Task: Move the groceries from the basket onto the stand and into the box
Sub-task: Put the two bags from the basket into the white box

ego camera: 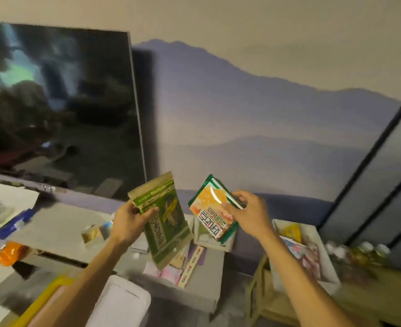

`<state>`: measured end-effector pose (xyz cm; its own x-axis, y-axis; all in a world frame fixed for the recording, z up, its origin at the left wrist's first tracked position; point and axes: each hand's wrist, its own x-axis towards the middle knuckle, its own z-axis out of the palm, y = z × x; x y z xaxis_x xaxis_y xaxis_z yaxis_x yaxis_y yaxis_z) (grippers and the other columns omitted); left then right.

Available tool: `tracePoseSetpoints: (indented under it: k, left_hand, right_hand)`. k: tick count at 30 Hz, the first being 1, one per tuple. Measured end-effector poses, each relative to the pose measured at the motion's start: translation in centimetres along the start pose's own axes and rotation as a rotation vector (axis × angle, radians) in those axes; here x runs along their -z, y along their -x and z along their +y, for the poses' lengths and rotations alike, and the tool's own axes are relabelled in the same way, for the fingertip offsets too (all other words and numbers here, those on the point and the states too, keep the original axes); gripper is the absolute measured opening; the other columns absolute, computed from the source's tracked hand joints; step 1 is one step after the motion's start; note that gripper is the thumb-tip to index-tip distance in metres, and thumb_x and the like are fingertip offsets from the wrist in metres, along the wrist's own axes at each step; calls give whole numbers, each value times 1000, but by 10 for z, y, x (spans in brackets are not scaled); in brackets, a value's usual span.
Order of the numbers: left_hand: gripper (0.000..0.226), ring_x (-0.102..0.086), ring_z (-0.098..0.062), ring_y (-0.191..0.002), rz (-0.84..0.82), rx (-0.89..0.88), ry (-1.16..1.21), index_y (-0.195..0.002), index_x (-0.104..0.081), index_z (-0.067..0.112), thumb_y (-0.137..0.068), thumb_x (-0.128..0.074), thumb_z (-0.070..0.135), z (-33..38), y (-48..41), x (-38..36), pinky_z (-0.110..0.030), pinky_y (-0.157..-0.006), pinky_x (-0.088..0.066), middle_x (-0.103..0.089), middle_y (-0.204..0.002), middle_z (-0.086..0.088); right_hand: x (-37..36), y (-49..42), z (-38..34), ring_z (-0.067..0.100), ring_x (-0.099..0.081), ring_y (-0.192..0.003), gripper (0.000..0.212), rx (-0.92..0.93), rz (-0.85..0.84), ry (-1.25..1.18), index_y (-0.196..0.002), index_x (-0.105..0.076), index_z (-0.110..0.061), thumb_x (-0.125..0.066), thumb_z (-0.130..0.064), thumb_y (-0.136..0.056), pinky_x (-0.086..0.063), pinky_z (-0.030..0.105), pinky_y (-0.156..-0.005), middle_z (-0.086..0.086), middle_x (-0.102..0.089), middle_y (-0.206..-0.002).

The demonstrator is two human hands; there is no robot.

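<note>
Holding one packet in each of your hands, you are mid-transfer, between pick-up and set-down.

Head view:
- Your left hand (130,220) grips the green and tan paper snack bag (166,223) near its upper edge. The bag hangs tilted in the air above the grey stand (60,227).
- Your right hand (246,213) pinches the orange, white and green plastic packet (215,213) by one side, thumb on its face. It is also in the air.
- The open white box (289,223) sits low on the right with packets already inside.
- The yellow-edged item (41,298) at lower left may be the basket, but blur prevents confirmation.
- Other groceries already lie on the stand below the black television (53,102).

Judgement: the placing step is in hand. Next, lower each packet to a bare patch of stand or into the box, then let go. The bag's slack lower end may catch on items beneath.
</note>
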<state>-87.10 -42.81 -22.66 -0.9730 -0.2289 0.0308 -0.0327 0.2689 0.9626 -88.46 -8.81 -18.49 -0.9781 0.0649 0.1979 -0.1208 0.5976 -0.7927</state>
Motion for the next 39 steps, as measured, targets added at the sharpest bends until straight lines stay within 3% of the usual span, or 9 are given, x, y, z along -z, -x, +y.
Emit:
tracePoseSetpoints:
  k: [4, 9, 13, 18, 23, 28, 31, 35, 39]
  left_hand:
    - [17, -80, -15, -88, -155, -89, -19, -106, -76, 20, -90, -82, 19, 43, 15, -88, -43, -77, -66, -82, -98, 4]
    - [14, -80, -18, -82, -282, -124, -16, -100, -77, 21, -88, -85, 22, 76, 35, -199, -49, -74, -66, -82, -93, 4]
    - [14, -80, -17, -81, -337, -130, -9, -100, -74, 21, -89, -83, 23, 101, 57, -282, -44, -68, -65, -82, -92, 5]
    - [17, -79, -14, -82, -359, -127, -3, -104, -71, 22, -91, -81, 26, 108, 72, -365, -36, -65, -63, -81, -94, 3]
    - [20, -78, -6, -81, -360, -95, -40, -108, -66, 21, -93, -78, 25, 94, 62, -424, -25, -62, -61, -80, -100, 6]
    - [20, -79, -12, -80, -373, -23, -179, -106, -66, 25, -92, -79, 30, 65, 20, -474, -42, -72, -66, -80, -95, 6]
    - [19, -79, -14, -79, -414, 33, -237, -103, -68, 23, -91, -81, 32, 37, -16, -509, -47, -76, -66, -81, -94, 4]
    - [18, -79, -14, -78, -472, 106, -302, -101, -69, 25, -91, -80, 35, -12, -51, -555, -46, -74, -66, -80, -91, 5]
    - [21, -78, -13, -77, -502, 200, -329, -105, -69, 25, -90, -81, 33, -53, -63, -593, -39, -71, -66, -79, -90, 6]
  right_hand:
    - [88, 26, 38, -7, -70, -84, 35, -71, 143, 4, -120, -74, -22, -86, -34, -89, -55, 11, -61, -16, -74, -101]
    - [180, 50, 96, -15, -66, -78, 30, -132, 283, 12, -112, -74, -24, -88, -30, -87, -49, 5, -64, -24, -68, -91]
    - [237, 57, 149, -6, -67, -88, 34, -167, 333, 31, -115, -74, -19, -87, -34, -87, -58, 18, -75, -12, -74, -100]
    - [285, 51, 215, -5, -71, -81, 29, -212, 365, 33, -111, -75, -20, -87, -33, -88, -57, 16, -64, -13, -76, -96]
    - [297, 30, 269, 1, -71, -81, 29, -280, 374, 72, -110, -75, -19, -87, -35, -88, -52, 17, -61, -8, -78, -101]
    - [285, -1, 321, 3, -73, -79, 30, -365, 369, 66, -112, -74, -21, -85, -38, -90, -58, 21, -58, -6, -79, -105]
    - [271, -24, 355, 3, -73, -80, 33, -414, 359, 89, -115, -73, -20, -82, -40, -92, -55, 16, -57, -5, -80, -107]
    - [243, -53, 397, 0, -65, -77, 35, -479, 300, 147, -119, -70, -15, -77, -40, -96, -45, 8, -55, -2, -77, -108]
    - [204, -69, 440, 11, -69, -88, 33, -565, 253, 163, -113, -70, -18, -76, -45, -94, -47, 16, -63, -7, -73, -100]
